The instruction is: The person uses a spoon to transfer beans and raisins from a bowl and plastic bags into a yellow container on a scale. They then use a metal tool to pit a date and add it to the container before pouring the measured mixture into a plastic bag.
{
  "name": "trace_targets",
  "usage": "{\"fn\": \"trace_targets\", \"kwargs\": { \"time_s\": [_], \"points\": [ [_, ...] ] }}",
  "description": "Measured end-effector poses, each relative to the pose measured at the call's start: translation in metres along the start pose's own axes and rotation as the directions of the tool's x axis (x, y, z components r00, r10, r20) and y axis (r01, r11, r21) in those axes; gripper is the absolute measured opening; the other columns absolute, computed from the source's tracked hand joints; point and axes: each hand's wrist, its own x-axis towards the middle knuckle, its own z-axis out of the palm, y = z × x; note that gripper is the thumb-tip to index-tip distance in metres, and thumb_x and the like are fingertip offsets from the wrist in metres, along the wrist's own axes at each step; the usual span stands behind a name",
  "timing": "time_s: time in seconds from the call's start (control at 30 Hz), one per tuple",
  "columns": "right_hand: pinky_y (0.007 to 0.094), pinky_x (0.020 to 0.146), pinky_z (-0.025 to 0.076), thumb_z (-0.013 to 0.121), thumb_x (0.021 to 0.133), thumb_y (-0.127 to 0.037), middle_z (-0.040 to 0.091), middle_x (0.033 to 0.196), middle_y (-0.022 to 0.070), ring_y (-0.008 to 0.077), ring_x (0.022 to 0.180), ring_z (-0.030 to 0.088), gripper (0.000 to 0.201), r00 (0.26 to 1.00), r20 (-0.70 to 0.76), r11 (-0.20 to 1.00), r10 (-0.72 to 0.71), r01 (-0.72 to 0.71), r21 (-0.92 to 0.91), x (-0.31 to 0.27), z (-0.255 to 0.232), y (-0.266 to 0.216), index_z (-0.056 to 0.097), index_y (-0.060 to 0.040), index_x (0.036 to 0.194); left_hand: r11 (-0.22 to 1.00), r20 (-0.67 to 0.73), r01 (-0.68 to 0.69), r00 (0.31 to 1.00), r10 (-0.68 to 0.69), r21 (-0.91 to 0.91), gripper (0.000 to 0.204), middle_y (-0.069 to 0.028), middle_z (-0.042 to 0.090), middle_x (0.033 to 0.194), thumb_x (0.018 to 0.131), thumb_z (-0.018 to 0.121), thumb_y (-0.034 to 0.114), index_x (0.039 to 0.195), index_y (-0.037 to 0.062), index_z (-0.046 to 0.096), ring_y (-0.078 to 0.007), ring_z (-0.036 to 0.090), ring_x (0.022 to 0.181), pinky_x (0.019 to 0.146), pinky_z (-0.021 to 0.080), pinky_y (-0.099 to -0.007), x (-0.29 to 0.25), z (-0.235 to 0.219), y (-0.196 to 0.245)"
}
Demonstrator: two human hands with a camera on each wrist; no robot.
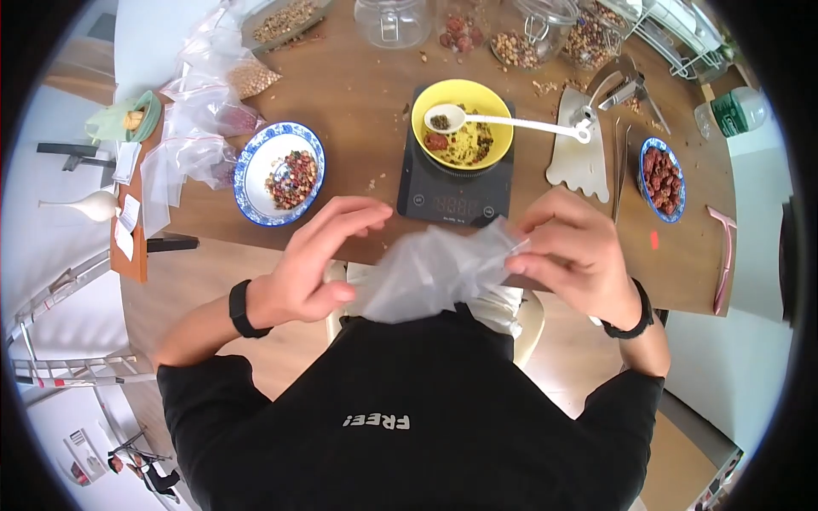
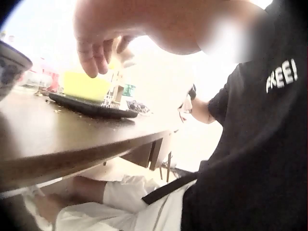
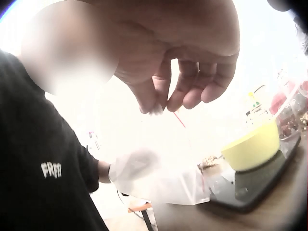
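Note:
A translucent plastic zip bag [image 1: 434, 272] hangs over the table's front edge, before the person's black shirt. Thumb and fingers of my right hand [image 1: 569, 249] pinch its right corner; the right wrist view shows the bag [image 3: 163, 180] dangling under that pinch. My left hand [image 1: 317, 255] is at the bag's left side, fingers loosely bent and thumb apart, with nothing in its grasp. Just beyond the bag is a black kitchen scale [image 1: 417, 183] bearing a yellow bowl [image 1: 504, 128] of yellow bits and dark pieces. A white long-handled spoon [image 1: 528, 125] lies across the bowl.
A blue-and-white bowl [image 1: 249, 183] of mixed dried bits stands left; another blue-rimmed bowl [image 1: 679, 209] holds red dates at right. Filled plastic bags [image 1: 192, 128] line the left side. Glass jars [image 1: 392, 21] stand along the back. Metal tweezers [image 1: 619, 170] lie near a white scalloped board [image 1: 575, 153].

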Motion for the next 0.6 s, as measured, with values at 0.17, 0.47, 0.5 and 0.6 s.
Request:
{"fn": "trace_targets", "kwargs": {
  "time_s": [0.17, 0.47, 0.5, 0.6],
  "points": [
    [0.0325, 0.06, 0.046, 0.081, 0.08, -0.004, 0.066, 0.078, 0.0073, 0.0216, 0.07, 0.061, 0.011, 0.99, -0.122, 0.997, 0.073, -0.07, 0.033, 0.026, 0.0, 0.001, 0.072, -0.0005, 0.085, 0.925, -0.036, 0.23, 0.967, -0.253, -0.302, 0.046, -0.0183, 0.064, 0.119, 0.096, 0.067, 0.033, 0.123, -0.0044, 0.062, -0.0269, 0.065, 0.104, 0.086, 0.052, -0.0357, 0.007, -0.019, 0.021],
    [0.0313, 0.058, 0.044, 0.077, 0.084, -0.002, 0.065, 0.072, 0.01, 0.0213, 0.064, 0.06, 0.007, 0.995, -0.04, 0.992, 0.094, -0.091, 0.085, 0.033, 0.008, -0.002, 0.071, 0.0012, 0.084, 0.969, -0.227, 0.191, 0.948, -0.224, -0.158, 0.02, -0.0143, 0.069, 0.109, 0.101, 0.057, 0.012, 0.106, -0.0051, 0.067, -0.0239, 0.066, 0.096, 0.085, 0.051, -0.0334, 0.025, -0.021, 0.021],
    [0.0313, 0.058, 0.044, 0.077, 0.084, -0.002, 0.065, 0.072, 0.01, 0.0213, 0.064, 0.06, 0.007, 0.995, -0.04, 0.993, 0.095, -0.091, 0.081, 0.033, 0.008, 0.0, 0.071, 0.0012, 0.084, 0.967, -0.235, 0.171, 0.948, -0.214, -0.189, 0.016, -0.0121, 0.07, 0.102, 0.1, 0.059, 0.009, 0.103, -0.005, 0.067, -0.0226, 0.067, 0.09, 0.079, 0.052, -0.032, 0.024, -0.019, 0.019],
    [0.028, 0.058, 0.042, 0.074, 0.088, -0.003, 0.064, 0.07, 0.007, 0.0144, 0.064, 0.057, 0.006, 0.987, -0.111, 0.987, 0.118, -0.104, 0.122, 0.028, 0.007, 0.011, 0.072, 0.0017, 0.085, 0.957, -0.22, 0.276, 0.932, -0.29, -0.092, 0.013, -0.0086, 0.069, 0.087, 0.099, 0.062, 0.008, 0.098, -0.0034, 0.067, -0.0176, 0.064, 0.076, 0.07, 0.05, -0.0294, 0.018, -0.02, 0.023]
  ]
}}
